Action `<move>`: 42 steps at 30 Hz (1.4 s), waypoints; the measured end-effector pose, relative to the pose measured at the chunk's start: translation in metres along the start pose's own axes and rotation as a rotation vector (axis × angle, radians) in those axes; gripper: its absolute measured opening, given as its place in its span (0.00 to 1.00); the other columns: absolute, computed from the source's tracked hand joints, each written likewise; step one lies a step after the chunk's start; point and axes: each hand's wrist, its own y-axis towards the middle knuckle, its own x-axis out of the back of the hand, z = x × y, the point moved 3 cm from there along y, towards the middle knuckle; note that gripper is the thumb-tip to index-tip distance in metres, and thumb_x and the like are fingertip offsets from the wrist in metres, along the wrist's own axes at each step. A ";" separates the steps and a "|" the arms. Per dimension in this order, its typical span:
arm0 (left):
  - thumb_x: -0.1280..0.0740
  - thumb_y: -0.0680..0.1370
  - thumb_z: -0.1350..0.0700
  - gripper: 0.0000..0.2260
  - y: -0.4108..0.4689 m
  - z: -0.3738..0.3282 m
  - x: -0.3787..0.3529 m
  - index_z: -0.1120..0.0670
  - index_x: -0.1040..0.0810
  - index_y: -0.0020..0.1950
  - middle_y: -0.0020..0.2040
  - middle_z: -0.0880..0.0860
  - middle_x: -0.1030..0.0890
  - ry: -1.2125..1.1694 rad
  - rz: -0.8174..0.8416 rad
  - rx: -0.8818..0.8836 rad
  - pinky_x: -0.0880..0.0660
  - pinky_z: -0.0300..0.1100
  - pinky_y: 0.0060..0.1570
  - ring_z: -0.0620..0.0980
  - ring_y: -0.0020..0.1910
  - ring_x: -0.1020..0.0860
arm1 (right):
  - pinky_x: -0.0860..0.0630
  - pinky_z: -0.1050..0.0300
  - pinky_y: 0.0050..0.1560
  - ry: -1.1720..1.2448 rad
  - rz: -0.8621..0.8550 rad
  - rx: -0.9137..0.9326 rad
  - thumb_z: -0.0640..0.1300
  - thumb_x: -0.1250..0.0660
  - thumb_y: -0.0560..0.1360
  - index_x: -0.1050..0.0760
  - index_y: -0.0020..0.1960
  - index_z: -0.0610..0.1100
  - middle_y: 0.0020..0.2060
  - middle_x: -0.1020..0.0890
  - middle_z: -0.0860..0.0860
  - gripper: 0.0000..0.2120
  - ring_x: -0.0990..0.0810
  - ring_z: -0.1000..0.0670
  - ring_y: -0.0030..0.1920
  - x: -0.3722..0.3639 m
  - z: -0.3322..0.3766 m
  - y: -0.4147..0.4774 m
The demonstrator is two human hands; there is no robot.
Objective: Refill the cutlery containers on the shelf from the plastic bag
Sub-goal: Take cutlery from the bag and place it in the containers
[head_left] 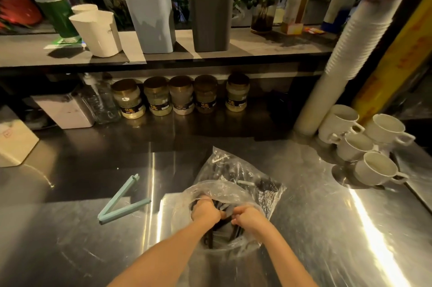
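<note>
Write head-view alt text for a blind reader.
The left hand and right hand grip cutlery inside a plastic bag on a steel counter. A light-blue clip lies open to its left; a tall white container and a grey container stand on the shelf behind.

Open teal clip (125, 210) on steel counter (70, 251), five jars (181, 95) behind, white mugs (355, 146) right.

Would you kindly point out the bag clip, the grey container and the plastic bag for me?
bag clip (125, 209), head view, on its lower arm.
grey container (211, 21), head view, on its front wall.
plastic bag (230, 167), head view, on its crumpled far end.
</note>
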 end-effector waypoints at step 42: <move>0.39 0.78 0.63 0.05 -0.019 0.069 0.141 0.63 0.25 0.49 0.33 0.53 0.22 -0.114 0.927 -0.047 0.27 0.33 0.27 0.44 0.27 0.25 | 0.40 0.55 0.68 0.664 -0.029 0.221 0.52 0.38 0.78 0.30 0.65 0.39 0.59 0.26 0.50 0.21 0.31 0.51 0.64 0.021 0.088 -0.038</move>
